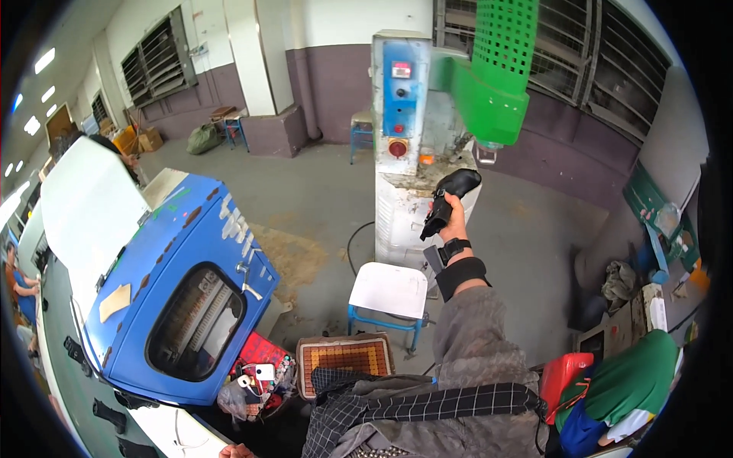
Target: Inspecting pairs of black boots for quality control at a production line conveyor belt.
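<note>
My right hand (456, 217) is stretched forward with its fingers wrapped round a black boot (460, 183). The boot is held up in front of a machine (398, 107) with a blue control panel and a green perforated guard (500, 76). A dark band circles my right wrist. Only a small part of my left hand (237, 452) shows at the lower edge, beside a white surface (172, 429); its fingers are mostly cut off. Several more black boots (109, 414) lie on a green conveyor belt (80, 404) at the left.
A blue cabinet machine (183, 267) with a dark window and raised white lid stands at left. Ahead are a white-topped stool (388, 288) and a seat with a beaded mat (343, 356). A person in green (626, 385) is close at right; another person (23, 282) is far left.
</note>
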`<state>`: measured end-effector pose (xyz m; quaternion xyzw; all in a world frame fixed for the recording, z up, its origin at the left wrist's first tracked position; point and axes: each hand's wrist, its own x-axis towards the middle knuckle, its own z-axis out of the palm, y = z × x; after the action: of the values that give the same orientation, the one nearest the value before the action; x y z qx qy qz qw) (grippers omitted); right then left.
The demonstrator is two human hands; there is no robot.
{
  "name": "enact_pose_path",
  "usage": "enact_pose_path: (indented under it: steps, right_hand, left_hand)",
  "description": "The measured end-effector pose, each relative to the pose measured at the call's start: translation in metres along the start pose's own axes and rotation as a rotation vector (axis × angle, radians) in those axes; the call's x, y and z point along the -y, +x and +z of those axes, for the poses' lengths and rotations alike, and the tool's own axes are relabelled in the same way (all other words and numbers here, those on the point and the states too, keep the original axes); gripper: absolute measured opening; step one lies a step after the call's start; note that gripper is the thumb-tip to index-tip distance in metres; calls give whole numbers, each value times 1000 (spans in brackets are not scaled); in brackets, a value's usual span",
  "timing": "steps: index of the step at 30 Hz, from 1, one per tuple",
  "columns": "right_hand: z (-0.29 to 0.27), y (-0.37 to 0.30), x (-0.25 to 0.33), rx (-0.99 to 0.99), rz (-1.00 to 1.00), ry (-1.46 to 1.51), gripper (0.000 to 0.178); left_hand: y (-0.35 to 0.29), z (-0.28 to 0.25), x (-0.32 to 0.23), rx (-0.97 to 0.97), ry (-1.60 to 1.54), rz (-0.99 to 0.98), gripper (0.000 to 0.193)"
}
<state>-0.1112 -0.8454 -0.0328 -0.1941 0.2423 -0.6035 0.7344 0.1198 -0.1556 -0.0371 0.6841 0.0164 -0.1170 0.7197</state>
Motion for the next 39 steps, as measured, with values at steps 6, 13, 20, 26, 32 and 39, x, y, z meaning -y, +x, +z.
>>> enact_pose_path:
  steps: [6, 13, 20, 26, 32, 39]
  right_hand:
    - [-17, 13, 35, 42, -69, -58, 31]
    - [-25, 22, 51, 54, 32, -45, 35]
    - [-25, 26, 75, 120, -18, -169, 35]
    - [-25, 28, 77, 173, 3, -204, 36]
    - [-26, 27, 75, 164, -21, -209, 36]
    - [-30, 31, 74, 190, -1, -231, 37]
  left_hand:
    - [5, 15, 3, 86, 41, -5, 13]
    - [9, 31, 4, 150, 79, 21, 6]
    - [14, 52, 4, 183, 97, 3, 7]
    - [16, 60, 5, 199, 99, -12, 7]
    - [17, 61, 6, 203, 105, -24, 8]
    - [17, 60, 8, 204, 102, -37, 9]
